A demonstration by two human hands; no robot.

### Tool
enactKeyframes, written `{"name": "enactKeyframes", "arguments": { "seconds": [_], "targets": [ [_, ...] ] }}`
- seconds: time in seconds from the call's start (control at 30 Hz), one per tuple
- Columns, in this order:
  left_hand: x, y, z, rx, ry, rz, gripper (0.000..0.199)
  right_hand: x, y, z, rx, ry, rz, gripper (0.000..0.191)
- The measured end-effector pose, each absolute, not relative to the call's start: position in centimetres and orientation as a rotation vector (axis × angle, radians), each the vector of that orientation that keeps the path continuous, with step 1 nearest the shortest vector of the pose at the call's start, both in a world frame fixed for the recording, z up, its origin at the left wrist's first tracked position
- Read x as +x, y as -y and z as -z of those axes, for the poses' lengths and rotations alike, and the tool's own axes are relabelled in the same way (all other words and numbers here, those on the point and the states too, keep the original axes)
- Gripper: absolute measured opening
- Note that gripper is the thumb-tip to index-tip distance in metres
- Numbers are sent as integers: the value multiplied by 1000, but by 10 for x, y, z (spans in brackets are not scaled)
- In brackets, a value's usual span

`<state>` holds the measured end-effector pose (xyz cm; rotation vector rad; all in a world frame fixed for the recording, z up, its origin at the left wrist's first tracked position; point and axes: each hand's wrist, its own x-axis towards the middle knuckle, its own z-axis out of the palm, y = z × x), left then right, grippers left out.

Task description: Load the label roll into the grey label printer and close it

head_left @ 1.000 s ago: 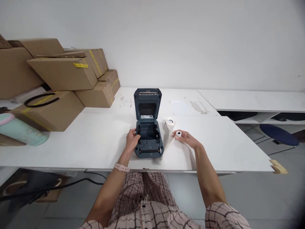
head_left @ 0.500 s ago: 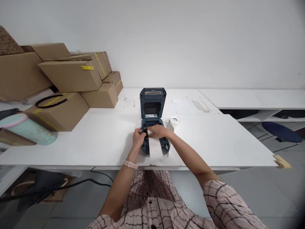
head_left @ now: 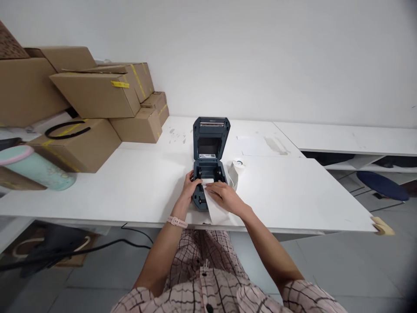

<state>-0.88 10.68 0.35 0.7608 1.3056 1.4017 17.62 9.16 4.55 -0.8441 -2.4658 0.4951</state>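
A dark blue-grey label printer (head_left: 211,139) stands on the white table with its lid raised. White label paper (head_left: 215,211) comes from a small roll (head_left: 207,181) inside it and hangs over its front toward the table edge. My left hand (head_left: 189,187) is at the printer's left side, its thumb over the rim by the roll; whether it pinches anything is hard to see. My right hand (head_left: 226,196) lies across the paper, fingers closed together on it near the roll. Right of the printer sits another white roll (head_left: 239,166) beside some loose backing paper.
Cardboard boxes (head_left: 94,93) are stacked at the left, one with a black ring (head_left: 67,130) on top. A mint tumbler (head_left: 39,169) lies before them. A blue stool (head_left: 381,184) stands right of the table (head_left: 293,195).
My right hand has drawn back from inside the printer and moved right and down. The paper strip now slants to the right. The small roll inside shows. The view has shifted slightly.
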Motion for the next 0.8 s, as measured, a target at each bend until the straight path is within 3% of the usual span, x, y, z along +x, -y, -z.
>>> {"name": "enactKeyframes", "arguments": {
  "seconds": [0.23,0.8],
  "targets": [
    [-9,-109,-4,681,-1300,-1330,74,178,-62,-30,-837,2277,-481,28],
    [-8,-109,-10,737,-1325,-1324,72,165,-35,-30,-930,2330,-429,31]
  ]
}}
